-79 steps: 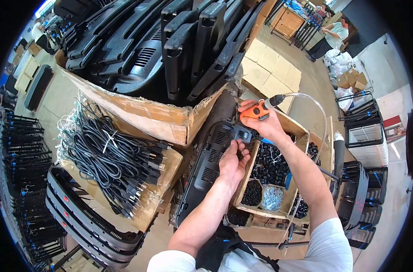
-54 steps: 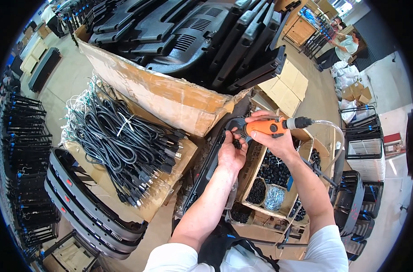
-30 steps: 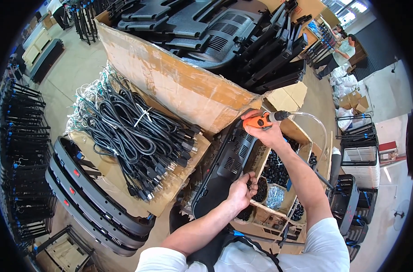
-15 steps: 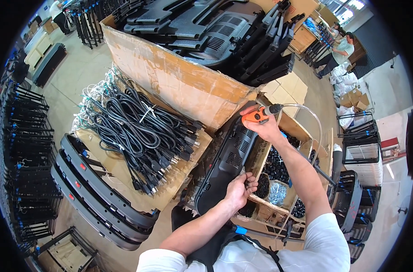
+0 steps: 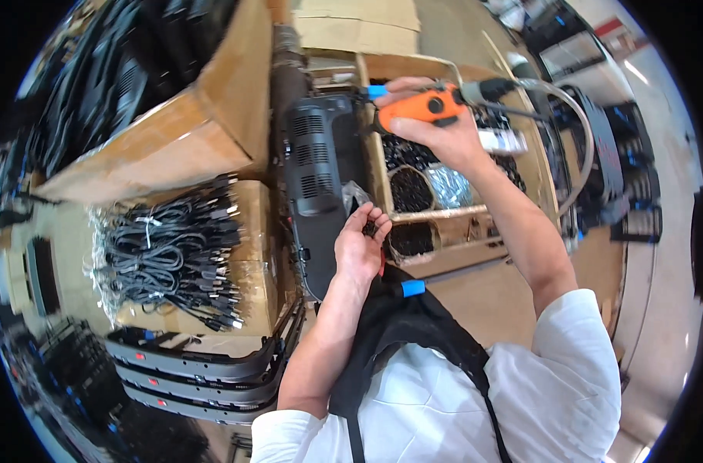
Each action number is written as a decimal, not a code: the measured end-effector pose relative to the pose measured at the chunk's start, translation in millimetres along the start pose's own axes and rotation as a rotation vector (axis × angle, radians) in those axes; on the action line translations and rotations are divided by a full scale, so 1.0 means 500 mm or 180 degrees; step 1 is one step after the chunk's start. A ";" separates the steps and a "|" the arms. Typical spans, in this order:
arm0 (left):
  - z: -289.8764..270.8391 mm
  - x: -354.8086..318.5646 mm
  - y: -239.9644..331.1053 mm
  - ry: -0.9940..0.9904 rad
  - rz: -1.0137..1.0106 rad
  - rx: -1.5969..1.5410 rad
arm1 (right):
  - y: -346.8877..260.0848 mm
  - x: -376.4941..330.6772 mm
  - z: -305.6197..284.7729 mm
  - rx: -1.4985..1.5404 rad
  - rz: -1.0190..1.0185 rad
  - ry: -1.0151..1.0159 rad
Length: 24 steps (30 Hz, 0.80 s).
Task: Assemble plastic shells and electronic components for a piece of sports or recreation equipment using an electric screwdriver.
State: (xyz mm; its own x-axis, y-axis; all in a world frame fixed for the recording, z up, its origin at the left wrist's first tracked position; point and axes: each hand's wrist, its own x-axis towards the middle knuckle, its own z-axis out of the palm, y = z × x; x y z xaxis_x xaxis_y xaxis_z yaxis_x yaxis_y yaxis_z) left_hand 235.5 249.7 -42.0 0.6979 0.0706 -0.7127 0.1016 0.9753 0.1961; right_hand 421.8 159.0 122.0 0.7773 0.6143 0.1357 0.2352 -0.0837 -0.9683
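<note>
Watching from my station. My right hand [image 5: 452, 140] has its grip wrapped around an orange-and-black handheld power tool [image 5: 419, 109], held lying across the left half of a pale wooden compartment box [image 5: 444, 214]; a translucent bent hose [image 5: 586, 143] trails off the tool's right end. Tool's left end reaches toward the black plastic panel with vent slots [image 5: 314, 158], but I cannot tell whether they touch. Panel lies lengthwise, its right edge just beside the box's left wall: narrow gap there. My left hand [image 5: 357, 247], palm up, has its grip half curled around small dark pieces [image 5: 371, 229], too small to tell in kind; it sits at the panel's lower right edge, near the box's lower left corner. Within the box, by the near rim: black screw-like bits [image 5: 411, 191], then silvery ones [image 5: 449, 185]. Left side is tight: a torn brown carton [image 5: 139, 158] of black parts up top, bundled black cables [image 5: 170, 255] below it, then stacked curved grey housings [image 5: 197, 376]. More room at lower right, where tan floor [image 5: 592, 279] shows past my right forearm, which crosses the box's near right corner.
</note>
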 end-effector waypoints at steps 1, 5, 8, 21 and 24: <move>0.000 0.002 -0.018 -0.0012 -0.0083 0.0109 | 0.005 -0.053 -0.036 -0.0117 0.0101 0.0200; 0.004 0.029 -0.118 -0.0177 -0.0712 0.0813 | -0.024 -0.323 -0.154 0.0062 0.0583 0.1172; -0.020 0.080 -0.193 -0.0228 -0.0954 0.1295 | -0.045 -0.518 -0.206 0.0074 0.0726 0.2001; 0.054 -0.037 -0.256 -0.1957 0.0273 0.7282 | 0.198 -0.996 -0.298 0.1159 0.1708 0.3919; -0.009 -0.073 -0.267 -0.1372 0.0401 0.7874 | 0.394 -0.971 -0.279 0.2016 0.2112 0.4032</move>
State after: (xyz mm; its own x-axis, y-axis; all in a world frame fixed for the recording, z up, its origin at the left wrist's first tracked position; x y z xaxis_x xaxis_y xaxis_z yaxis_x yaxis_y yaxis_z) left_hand 193.2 117.9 -45.2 0.7643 -0.2422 -0.5977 0.0880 -0.8789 0.4688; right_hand 172.0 -265.2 -105.4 0.6814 -0.4601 -0.5692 -0.3571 0.4699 -0.8072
